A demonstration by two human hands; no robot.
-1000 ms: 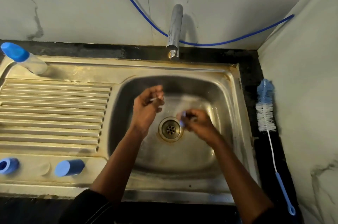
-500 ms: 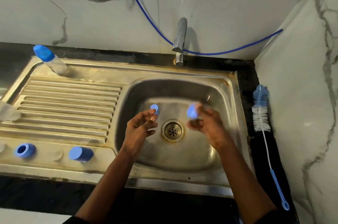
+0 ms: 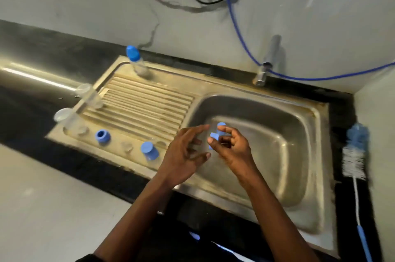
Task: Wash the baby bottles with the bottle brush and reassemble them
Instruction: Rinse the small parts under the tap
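We log the left hand (image 3: 183,154) spread, holding nothing; the right hand (image 3: 234,150) now pinches both blue bottle parts (image 3: 214,136) over the sink (image 3: 288,133). Earlier each hand held 1.

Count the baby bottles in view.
3: capped bottle at the draining board's back edge; far open bottle and near open bottle at its left edge. None look hidden.
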